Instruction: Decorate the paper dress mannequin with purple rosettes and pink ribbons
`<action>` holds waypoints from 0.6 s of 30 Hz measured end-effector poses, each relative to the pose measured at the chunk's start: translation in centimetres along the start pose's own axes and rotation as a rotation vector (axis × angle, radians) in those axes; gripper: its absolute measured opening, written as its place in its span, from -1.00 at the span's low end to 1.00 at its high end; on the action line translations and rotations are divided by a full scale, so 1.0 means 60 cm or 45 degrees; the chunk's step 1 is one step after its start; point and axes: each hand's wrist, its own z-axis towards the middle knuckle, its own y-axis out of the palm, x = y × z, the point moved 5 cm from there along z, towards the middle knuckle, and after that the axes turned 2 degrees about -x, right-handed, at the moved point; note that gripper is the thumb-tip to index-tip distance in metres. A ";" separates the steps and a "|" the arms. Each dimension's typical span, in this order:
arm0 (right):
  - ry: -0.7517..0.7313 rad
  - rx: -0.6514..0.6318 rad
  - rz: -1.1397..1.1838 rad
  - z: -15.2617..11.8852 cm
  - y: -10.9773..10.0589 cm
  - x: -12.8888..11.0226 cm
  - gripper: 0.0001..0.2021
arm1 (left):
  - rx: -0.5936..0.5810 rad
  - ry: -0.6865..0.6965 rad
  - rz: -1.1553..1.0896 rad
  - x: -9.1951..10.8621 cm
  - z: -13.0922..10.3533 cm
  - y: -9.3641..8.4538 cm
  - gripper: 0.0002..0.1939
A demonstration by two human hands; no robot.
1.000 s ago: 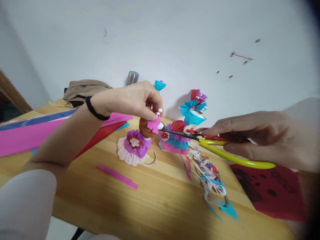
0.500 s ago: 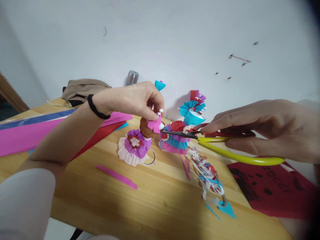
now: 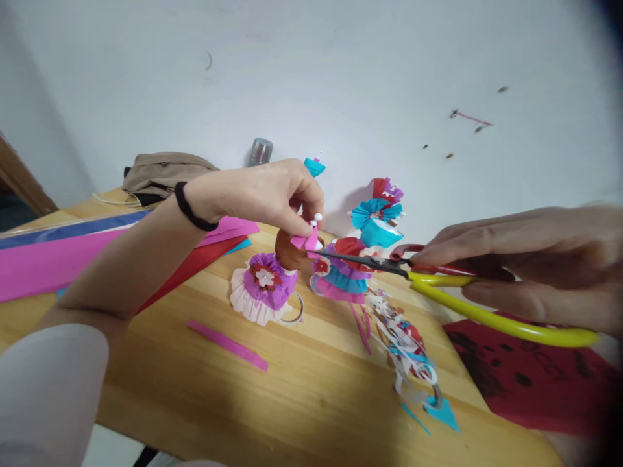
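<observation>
My left hand (image 3: 272, 194) is closed, thumb and fingers pinching a small pink paper piece (image 3: 304, 242) topped with white beads. Right beside it is the rounded brown head (image 3: 288, 250) of a paper doll, whose dress (image 3: 260, 282) is purple and pale pink with a flower. My right hand (image 3: 540, 259) grips scissors (image 3: 479, 314) with yellow and red handles. Their dark blades point left, the tips at the lower edge of the pink piece. Whether the tips touch it I cannot tell. The fingertips of my left hand are partly hidden.
A second paper doll (image 3: 343, 275) with tiered skirts stands behind the blades. Paper scraps (image 3: 409, 350) lie at right near a red sheet (image 3: 525, 383). A pink strip (image 3: 228, 345) lies in front; coloured paper sheets (image 3: 63, 259) are at left. Behind stand a brown bag (image 3: 168, 172) and a metallic container (image 3: 261, 152).
My right hand and the scissors have moved right and slightly down, the blade tips staying near the pink piece. The pink piece has turned a little in my left hand.
</observation>
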 end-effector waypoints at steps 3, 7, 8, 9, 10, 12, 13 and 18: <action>-0.017 0.081 -0.080 0.004 0.007 -0.015 -0.74 | -0.005 0.007 0.018 0.002 -0.001 0.000 -0.90; -0.063 0.064 -0.271 0.010 0.018 -0.039 -0.75 | -0.005 0.017 0.044 0.003 -0.001 -0.002 -0.92; -0.076 0.065 -0.306 0.010 0.020 -0.044 -0.75 | -0.004 0.019 0.046 0.003 -0.001 -0.002 -0.92; -0.085 0.072 -0.336 0.010 0.020 -0.047 -0.75 | -0.005 0.019 0.048 0.002 -0.001 -0.002 -0.93; -0.096 0.088 -0.361 0.009 0.020 -0.051 -0.75 | -0.003 0.020 0.048 0.002 -0.001 -0.002 -0.93; -0.112 0.096 -0.404 0.008 0.021 -0.056 -0.74 | 0.002 0.024 0.045 0.001 -0.001 -0.001 -0.94; -0.124 0.099 -0.421 0.007 0.021 -0.059 -0.73 | 0.003 0.028 0.042 0.001 -0.001 -0.001 -0.93; -0.175 0.053 -0.458 0.011 0.024 -0.074 -0.72 | 0.010 0.039 0.028 0.004 0.001 0.000 -0.94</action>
